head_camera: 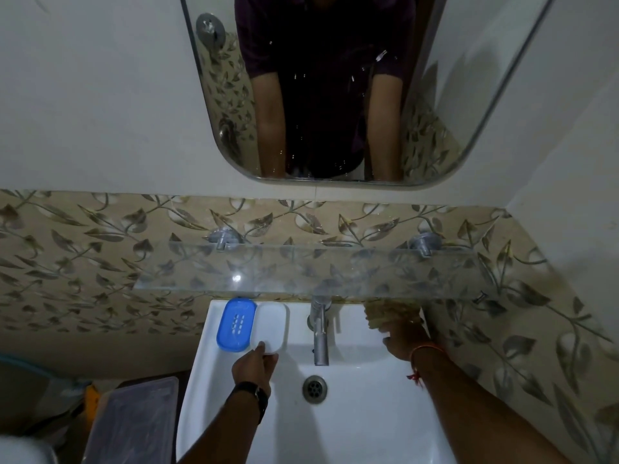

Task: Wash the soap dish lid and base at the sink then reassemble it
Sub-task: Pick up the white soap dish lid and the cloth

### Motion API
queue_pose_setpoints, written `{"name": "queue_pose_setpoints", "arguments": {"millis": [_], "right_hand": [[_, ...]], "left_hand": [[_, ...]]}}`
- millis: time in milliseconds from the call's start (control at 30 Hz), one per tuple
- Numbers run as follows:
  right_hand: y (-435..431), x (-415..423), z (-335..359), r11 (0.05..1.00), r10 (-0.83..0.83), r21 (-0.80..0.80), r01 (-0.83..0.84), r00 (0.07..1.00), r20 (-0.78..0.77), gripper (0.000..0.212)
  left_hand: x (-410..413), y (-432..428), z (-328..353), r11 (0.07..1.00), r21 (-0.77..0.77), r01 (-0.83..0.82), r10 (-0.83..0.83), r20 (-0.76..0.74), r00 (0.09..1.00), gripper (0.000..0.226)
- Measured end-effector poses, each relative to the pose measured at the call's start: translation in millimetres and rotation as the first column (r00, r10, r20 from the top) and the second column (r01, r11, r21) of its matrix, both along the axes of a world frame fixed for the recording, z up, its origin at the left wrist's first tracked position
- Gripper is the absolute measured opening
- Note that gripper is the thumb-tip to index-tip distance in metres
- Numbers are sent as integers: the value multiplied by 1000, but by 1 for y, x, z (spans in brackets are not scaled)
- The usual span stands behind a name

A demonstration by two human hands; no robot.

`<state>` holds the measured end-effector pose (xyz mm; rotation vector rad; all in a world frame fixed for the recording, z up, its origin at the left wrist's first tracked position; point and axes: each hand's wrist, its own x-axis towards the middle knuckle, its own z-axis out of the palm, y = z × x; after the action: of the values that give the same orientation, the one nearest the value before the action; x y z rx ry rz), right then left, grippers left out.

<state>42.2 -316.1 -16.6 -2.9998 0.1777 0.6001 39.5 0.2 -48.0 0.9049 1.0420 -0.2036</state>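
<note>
Leaf-patterned beige tiles backed a white ceramic sink, with a clear glass shelf mounted just above it and a rounded mirror higher on the wall. On the sink's back left ledge lay the two soap dish parts side by side and touching: a blue oval plastic base with drain slots on the left, and a white oval plastic lid beside it. A matte steel tap stood at the centre, with the round drain below it.

One risk seemed likely: the wet-looking, narrow ledge could let the lid slide off into the basin if it was pinched only at its edge.

The left hand, wearing a dark wristwatch, was lightly curled, thumb and fingertips closing on the lid's near rim, though a firm grip could not be confirmed. The right hand, with an orange thread at the wrist, reached to the sink's back right corner, touching a pale tan scrubber-like object; how far it was open could not be told.
</note>
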Motion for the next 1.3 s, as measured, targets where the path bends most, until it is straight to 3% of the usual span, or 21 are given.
{"name": "queue_pose_setpoints", "arguments": {"millis": [100,233,400,500,600,700,833,900,1000,1100,1300], "right_hand": [[0,0,-1,998,-58,26,57,998,20,47],[0,-7,-10,999,-38,1,38,999,32,72],[4,-11,-26,959,-169,247,137,979,111,71],[11,-19,-22,748,-464,597,290,872,158,60],[17,-38,-23,542,-663,800,257,716,219,32],[31,-61,-21,395,-750,878,271,647,138,24],[48,-85,-14,178,-921,951,254,382,71,17],[49,-93,-17,100,-957,959,265,291,19,19],[51,-109,-20,-120,-972,969,217,174,-159,22],[52,-127,-27,-212,-956,955,209,157,-247,24],[64,-159,-31,-278,-919,934,226,219,-327,23]], "left_hand": [[1,0,-5,1000,-7,-4,4,15,1000,7],[1,0,-10,1000,-8,-1,2,35,999,6],[1,4,-12,999,38,10,-12,52,999,8],[-2,6,-13,998,56,23,-27,70,997,8],[-9,7,-12,998,57,41,-47,105,993,14],[-18,10,-8,996,65,57,-64,119,991,17],[-34,16,-2,990,102,101,-115,139,984,9],[-43,20,1,983,127,134,-153,156,976,9],[-57,27,8,967,172,190,-219,170,961,11],[-72,39,13,944,228,237,-281,182,942,13],[-102,63,20,851,379,363,-439,133,889,26]]}}
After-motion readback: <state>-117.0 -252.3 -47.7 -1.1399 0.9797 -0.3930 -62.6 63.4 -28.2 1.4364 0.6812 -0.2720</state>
